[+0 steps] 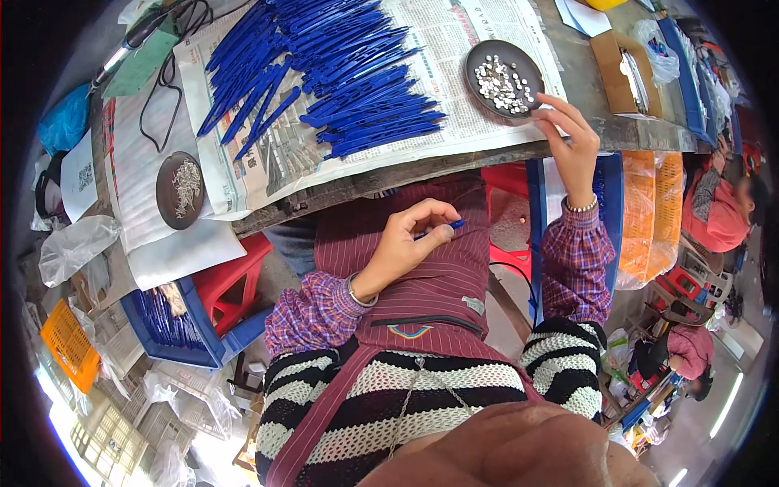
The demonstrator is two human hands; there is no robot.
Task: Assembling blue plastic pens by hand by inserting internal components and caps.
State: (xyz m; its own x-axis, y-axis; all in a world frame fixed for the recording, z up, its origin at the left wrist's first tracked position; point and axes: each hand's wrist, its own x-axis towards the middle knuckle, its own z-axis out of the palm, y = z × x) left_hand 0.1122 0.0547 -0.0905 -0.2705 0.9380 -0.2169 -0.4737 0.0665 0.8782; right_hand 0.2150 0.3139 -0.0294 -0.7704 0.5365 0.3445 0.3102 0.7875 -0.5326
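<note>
My left hand point(406, 247) is closed over my lap, pinching a slim blue plastic piece point(457, 225); only its end shows past the fingers. At the near right rim of a round dark dish point(476, 91) is my right hand point(574, 144), thumb and fingers drawn close together. Whatever it may pinch is too small to make out. Small round silvery discs point(503, 85) lie scattered in that dish. Left of it, many long blue plastic pieces point(357, 89) are piled on newspaper point(442, 69), which covers the table.
Thin metal bits fill a second dark dish point(165, 191) at left. An open cardboard box point(613, 69) stands at the far right. Beside my lap are a blue crate point(537, 187), orange baskets point(653, 211) and red stools point(231, 272). Other people point(714, 211) sit further right.
</note>
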